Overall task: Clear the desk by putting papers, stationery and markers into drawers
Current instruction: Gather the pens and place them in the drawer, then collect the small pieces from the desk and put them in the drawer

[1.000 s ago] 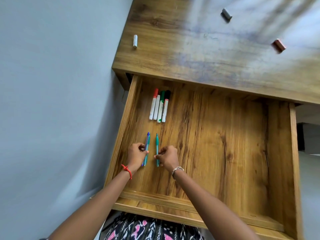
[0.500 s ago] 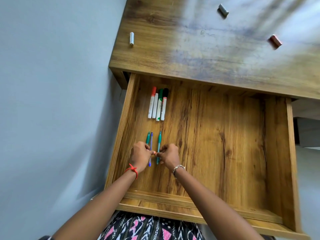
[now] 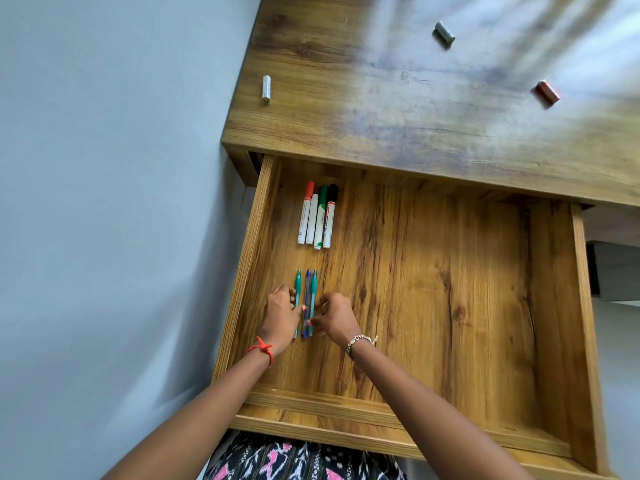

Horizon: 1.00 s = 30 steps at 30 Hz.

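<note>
Pens (image 3: 307, 299) seem light, stiff and ready to roll, so the left hand (image 3: 278, 318) and right hand (image 3: 337, 318) pinch them mid-barrel with curled fingers.

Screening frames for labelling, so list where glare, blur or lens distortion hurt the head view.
Head view: streaky glare washes out the far right of the desk top, around the grey piece and red piece; the markers are sharp, with label print visible; the left hand, right hand and pens look slightly soft; the wide lens splays the drawer sides.
</note>
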Each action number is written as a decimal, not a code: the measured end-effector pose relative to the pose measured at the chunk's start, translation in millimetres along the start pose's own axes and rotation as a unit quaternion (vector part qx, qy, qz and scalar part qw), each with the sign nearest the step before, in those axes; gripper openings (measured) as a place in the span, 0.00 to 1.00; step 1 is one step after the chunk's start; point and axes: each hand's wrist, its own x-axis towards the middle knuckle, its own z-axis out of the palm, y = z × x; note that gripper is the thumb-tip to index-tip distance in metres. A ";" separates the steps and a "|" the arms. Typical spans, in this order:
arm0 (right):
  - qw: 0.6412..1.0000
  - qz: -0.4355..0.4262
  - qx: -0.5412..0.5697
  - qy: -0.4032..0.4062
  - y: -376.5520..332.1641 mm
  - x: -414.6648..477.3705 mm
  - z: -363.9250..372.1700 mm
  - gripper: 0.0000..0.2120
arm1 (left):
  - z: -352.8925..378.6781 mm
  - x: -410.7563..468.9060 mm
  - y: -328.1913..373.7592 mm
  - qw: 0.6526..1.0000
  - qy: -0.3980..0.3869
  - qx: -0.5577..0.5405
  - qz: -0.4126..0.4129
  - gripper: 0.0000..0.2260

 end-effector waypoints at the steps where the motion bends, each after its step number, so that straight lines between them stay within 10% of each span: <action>1: 1.000 0.000 -0.001 -0.005 0.1 0.0 -0.3 0.11 | 0.0 -0.5 0.1 1.000 0.000 -0.003 0.002 0.10; 14: 0.977 -0.192 0.001 0.092 -98.2 16.3 -97.7 0.08 | -99.4 103.7 91.1 0.943 0.196 -0.001 0.271 0.10; 30: 0.932 -0.306 0.063 0.183 -258.3 123.9 -206.9 0.04 | -173.2 284.4 188.3 0.951 0.148 0.191 0.191 0.13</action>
